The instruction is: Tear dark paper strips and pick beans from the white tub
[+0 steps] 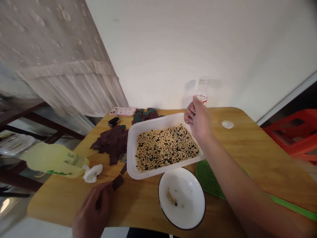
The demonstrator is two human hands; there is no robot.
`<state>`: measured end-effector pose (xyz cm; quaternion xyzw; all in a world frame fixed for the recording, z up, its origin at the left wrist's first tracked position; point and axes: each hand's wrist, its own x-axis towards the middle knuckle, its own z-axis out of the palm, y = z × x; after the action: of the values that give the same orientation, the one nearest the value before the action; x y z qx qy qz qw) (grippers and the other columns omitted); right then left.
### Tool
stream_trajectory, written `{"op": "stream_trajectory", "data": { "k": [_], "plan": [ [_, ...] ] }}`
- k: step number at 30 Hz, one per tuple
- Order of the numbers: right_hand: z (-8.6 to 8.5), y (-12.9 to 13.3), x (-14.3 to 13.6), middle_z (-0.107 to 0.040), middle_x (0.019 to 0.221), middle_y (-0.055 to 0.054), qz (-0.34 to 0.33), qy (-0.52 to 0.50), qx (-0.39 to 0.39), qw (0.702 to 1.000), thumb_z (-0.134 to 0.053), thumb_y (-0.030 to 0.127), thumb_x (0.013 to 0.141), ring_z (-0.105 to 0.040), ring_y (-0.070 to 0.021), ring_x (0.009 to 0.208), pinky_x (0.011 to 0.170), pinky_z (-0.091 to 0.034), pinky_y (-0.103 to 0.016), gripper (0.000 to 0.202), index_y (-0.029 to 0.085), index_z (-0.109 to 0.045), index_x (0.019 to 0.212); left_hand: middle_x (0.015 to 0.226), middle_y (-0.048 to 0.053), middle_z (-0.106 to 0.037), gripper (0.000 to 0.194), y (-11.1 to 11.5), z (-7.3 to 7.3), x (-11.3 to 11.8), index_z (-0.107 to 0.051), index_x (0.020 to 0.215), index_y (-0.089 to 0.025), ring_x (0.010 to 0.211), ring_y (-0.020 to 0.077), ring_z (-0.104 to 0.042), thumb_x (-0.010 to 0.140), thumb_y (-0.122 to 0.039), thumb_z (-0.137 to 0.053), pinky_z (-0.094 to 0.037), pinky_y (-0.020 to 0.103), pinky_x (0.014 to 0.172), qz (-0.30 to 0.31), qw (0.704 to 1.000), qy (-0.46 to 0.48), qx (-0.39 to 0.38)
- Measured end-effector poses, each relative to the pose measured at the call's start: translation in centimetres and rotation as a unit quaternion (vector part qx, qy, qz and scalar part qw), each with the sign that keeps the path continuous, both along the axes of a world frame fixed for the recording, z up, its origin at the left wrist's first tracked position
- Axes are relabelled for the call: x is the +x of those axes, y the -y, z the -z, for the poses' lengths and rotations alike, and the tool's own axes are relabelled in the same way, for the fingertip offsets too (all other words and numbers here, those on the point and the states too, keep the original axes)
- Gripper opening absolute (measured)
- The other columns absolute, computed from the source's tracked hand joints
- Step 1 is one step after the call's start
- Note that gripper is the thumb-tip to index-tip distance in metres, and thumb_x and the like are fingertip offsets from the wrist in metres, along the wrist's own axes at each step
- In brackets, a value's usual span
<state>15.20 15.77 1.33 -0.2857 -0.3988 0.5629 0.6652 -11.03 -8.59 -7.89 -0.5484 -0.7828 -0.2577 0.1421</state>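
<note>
Beans (165, 148) lie in the white tub (131, 155) on the desk (247, 142); we judge them light, hard and prone to roll, best pinched singly. Our left hand (92, 205) pinches a dark slip (117, 182), likely limp, best taken by its edge; our right hand (200, 120) curls before a clear vessel (204, 98), its hold, if any, unclear.

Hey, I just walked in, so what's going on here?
A person has both hands at a wooden table. The right hand is at a clear container with red markings, though its grip is hard to make out. The left hand is near the front edge, fingertips by a dark scrap. Between them, a white tray holds many pale and dark beans; the bowl has only a few.
</note>
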Motion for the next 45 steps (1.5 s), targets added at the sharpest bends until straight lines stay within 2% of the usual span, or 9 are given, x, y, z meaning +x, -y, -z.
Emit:
{"op": "stream_trajectory", "data": {
  "k": [7,15,24,33,40,45],
  "plan": [
    [-0.04,0.02,0.12,-0.023,0.045,0.010,0.003,0.025,0.010,1.000,-0.054,0.046,0.084,-0.021,-0.0044,0.034,0.033,-0.015,-0.022,0.046,0.022,-0.031,0.051,0.086,0.002,-0.073,0.023,0.02,-0.11,0.15,-0.064,0.086,-0.024,0.076,0.0184,-0.069,0.081,-0.035,-0.045,-0.051,0.025,0.061,0.002,1.000,-0.001,-0.002],
    [-0.16,0.21,0.02,-0.027,0.043,0.010,-0.009,0.038,0.022,0.999,-0.057,0.054,0.079,-0.025,-0.0038,0.032,0.032,-0.014,-0.021,0.048,0.021,-0.035,0.053,0.087,0.002,-0.073,0.024,-0.03,0.04,0.03,-0.064,0.087,-0.023,0.077,0.0189,-0.069,0.081,-0.036,-0.044,-0.051,0.026,0.063,-0.001,1.000,0.005,-0.004],
    [0.01,0.25,0.02,-0.029,0.042,0.010,-0.008,0.043,0.023,0.999,-0.056,0.052,0.082,-0.028,-0.0035,0.032,0.031,-0.017,-0.020,0.044,0.021,-0.037,0.056,0.089,0.002,-0.072,0.023,0.07,0.07,-0.09,-0.064,0.088,-0.023,0.079,0.0189,-0.069,0.081,-0.034,-0.045,-0.051,0.027,0.067,0.008,1.000,0.006,0.002],
    [0.20,0.02,-0.02,-0.031,0.042,0.010,-0.007,0.040,0.007,0.999,-0.057,0.056,0.078,-0.028,-0.0037,0.031,0.029,-0.014,-0.017,0.042,0.022,-0.041,0.059,0.088,0.003,-0.072,0.023,0.03,0.12,-0.03,-0.064,0.088,-0.023,0.076,0.0189,-0.069,0.082,-0.033,-0.045,-0.052,0.026,0.063,0.007,1.000,-0.012,0.006],
    [0.54,-0.08,0.07,-0.030,0.041,0.010,0.003,0.052,0.007,0.999,-0.058,0.050,0.080,-0.029,-0.0037,0.030,0.029,-0.015,-0.017,0.039,0.022,-0.041,0.058,0.087,0.002,-0.072,0.023,0.06,-0.07,0.07,-0.064,0.088,-0.023,0.076,0.0182,-0.069,0.082,-0.034,-0.045,-0.051,0.025,0.063,0.007,1.000,-0.009,0.003],
    [0.64,-0.13,0.06,-0.030,0.041,0.010,0.006,0.057,0.011,0.998,-0.057,0.054,0.079,-0.029,-0.0044,0.031,0.029,-0.015,-0.018,0.040,0.022,-0.042,0.060,0.088,0.002,-0.073,0.024,0.06,0.06,0.03,-0.064,0.087,-0.024,0.078,0.0191,-0.068,0.082,-0.035,-0.044,-0.051,0.026,0.064,-0.002,1.000,0.001,0.002]
  ]
}}
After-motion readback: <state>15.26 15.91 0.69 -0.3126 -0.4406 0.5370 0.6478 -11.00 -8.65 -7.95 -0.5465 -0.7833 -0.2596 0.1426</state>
